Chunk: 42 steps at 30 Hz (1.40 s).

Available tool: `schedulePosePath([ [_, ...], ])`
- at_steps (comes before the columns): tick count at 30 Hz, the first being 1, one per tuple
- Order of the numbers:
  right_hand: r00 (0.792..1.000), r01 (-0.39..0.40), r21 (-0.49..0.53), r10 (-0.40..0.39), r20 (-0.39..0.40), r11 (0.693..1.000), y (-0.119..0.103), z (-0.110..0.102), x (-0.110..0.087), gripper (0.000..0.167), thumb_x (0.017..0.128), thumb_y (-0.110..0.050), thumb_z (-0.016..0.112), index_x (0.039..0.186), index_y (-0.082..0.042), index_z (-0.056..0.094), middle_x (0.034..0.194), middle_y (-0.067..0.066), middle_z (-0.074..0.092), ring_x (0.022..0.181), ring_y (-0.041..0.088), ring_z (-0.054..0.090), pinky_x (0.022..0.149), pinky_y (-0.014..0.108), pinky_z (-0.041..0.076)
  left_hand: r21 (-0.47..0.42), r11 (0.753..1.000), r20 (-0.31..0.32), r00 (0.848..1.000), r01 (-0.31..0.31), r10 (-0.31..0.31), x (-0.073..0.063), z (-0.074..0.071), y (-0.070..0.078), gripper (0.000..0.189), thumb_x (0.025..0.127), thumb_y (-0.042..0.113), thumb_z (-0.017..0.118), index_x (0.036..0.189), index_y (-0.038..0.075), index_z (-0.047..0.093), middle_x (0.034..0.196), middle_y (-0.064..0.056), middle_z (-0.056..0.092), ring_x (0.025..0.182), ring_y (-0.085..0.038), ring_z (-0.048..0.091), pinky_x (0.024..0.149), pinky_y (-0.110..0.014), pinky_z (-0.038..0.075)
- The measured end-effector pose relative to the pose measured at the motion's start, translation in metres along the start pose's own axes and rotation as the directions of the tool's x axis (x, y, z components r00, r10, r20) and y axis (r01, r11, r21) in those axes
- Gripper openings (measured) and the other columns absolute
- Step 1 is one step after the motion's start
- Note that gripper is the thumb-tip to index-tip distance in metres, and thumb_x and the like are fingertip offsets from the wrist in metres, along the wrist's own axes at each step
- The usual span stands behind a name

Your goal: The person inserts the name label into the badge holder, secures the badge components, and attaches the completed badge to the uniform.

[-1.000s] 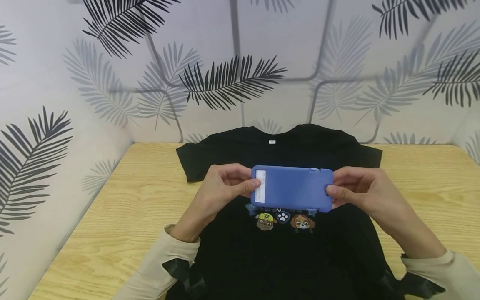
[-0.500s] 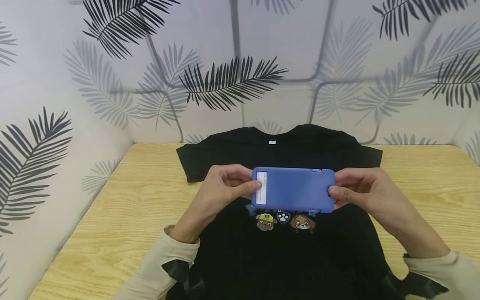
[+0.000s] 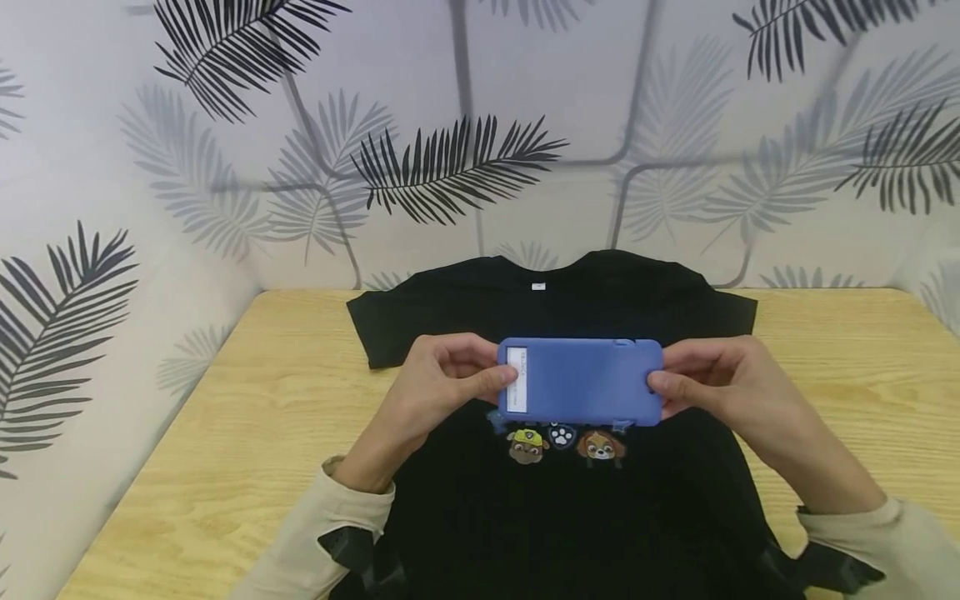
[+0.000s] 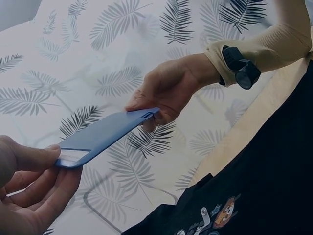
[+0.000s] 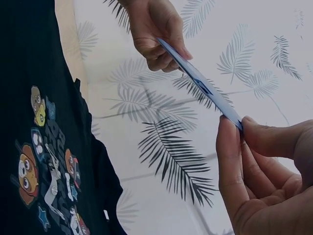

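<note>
A flat blue plastic case [image 3: 581, 381], thin with rounded corners, is held level above the black T-shirt [image 3: 570, 517]. A white label strip [image 3: 517, 380] runs along its left end. My left hand [image 3: 450, 375] pinches that end, its thumb on the label. At the opposite end, my right hand [image 3: 727, 379] pinches the edge between thumb and fingers. Seen almost edge-on in the right wrist view, the blue case [image 5: 195, 78] is very thin. The left wrist view shows a small slot near its far corner. Cartoon dog prints on the shirt are partly hidden behind the case.
The T-shirt lies spread on a light wood table [image 3: 225, 450], neck toward the back wall [image 3: 525, 200]. Leaf-patterned white covering lines the walls. Dark wrist cameras are strapped to both sleeves [image 3: 315, 525].
Both hands keep their grip on the blue case. The whole head view has shifted slightly, so the scene sits a little further left and lower.
</note>
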State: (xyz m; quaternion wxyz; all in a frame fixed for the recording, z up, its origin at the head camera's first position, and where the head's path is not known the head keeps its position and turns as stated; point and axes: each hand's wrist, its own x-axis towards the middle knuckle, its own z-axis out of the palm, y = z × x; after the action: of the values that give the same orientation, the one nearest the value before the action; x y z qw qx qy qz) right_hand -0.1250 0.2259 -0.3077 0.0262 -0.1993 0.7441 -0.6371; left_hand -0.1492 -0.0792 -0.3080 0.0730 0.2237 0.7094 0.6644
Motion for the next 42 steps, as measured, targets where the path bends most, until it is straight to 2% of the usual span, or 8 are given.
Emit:
schedulePosePath([
  [5, 0.999, -0.018, -0.068, 0.016, -0.038, 0.997, -0.0010, 0.0011, -0.0019, 0.020, 0.089, 0.004, 0.064, 0.096, -0.011, 0.075, 0.084, 0.003, 0.073, 0.067, 0.017, 0.070, 0.064, 0.029, 0.058, 0.004, 1.000, -0.002, 1.000, 0.001, -0.001, -0.0003, 0.0012, 0.0000, 0.017, 0.084, -0.002, 0.071, 0.099, -0.010, 0.067, 0.091, -0.017, 0.070, 0.072, -0.020, 0.068, 0.071, -0.039, 0.059],
  [11, 0.998, -0.030, -0.096, 0.024, -0.054, 0.995, -0.0041, 0.0033, -0.0035, 0.014, 0.089, 0.001, 0.066, 0.096, -0.008, 0.074, 0.083, 0.004, 0.073, 0.067, 0.019, 0.070, 0.064, 0.030, 0.059, -0.015, 1.000, -0.005, 1.000, 0.004, -0.004, -0.0003, 0.0035, 0.0010, 0.015, 0.084, -0.002, 0.070, 0.096, -0.010, 0.066, 0.088, -0.016, 0.070, 0.071, -0.019, 0.068, 0.070, -0.038, 0.059],
  [20, 0.999, 0.011, -0.051, -0.012, -0.031, 0.999, 0.0007, 0.0045, -0.0018, 0.021, 0.088, 0.006, 0.064, 0.096, -0.010, 0.075, 0.082, 0.004, 0.073, 0.066, 0.018, 0.069, 0.062, 0.029, 0.058, -0.008, 1.000, -0.007, 1.000, 0.025, -0.025, -0.0012, 0.0036, -0.0004, 0.015, 0.084, -0.002, 0.071, 0.096, -0.010, 0.067, 0.088, -0.015, 0.070, 0.070, -0.019, 0.067, 0.070, -0.038, 0.059],
  [42, 1.000, 0.010, -0.041, -0.010, 0.001, 0.999, 0.0006, 0.0055, -0.0006, 0.022, 0.088, 0.007, 0.064, 0.095, -0.010, 0.075, 0.085, 0.003, 0.073, 0.068, 0.019, 0.071, 0.064, 0.030, 0.059, 0.036, 0.999, -0.017, 1.000, 0.024, -0.023, -0.0017, 0.0039, -0.0003, 0.016, 0.083, -0.004, 0.072, 0.097, -0.009, 0.067, 0.090, -0.018, 0.069, 0.070, -0.021, 0.068, 0.069, -0.038, 0.059],
])
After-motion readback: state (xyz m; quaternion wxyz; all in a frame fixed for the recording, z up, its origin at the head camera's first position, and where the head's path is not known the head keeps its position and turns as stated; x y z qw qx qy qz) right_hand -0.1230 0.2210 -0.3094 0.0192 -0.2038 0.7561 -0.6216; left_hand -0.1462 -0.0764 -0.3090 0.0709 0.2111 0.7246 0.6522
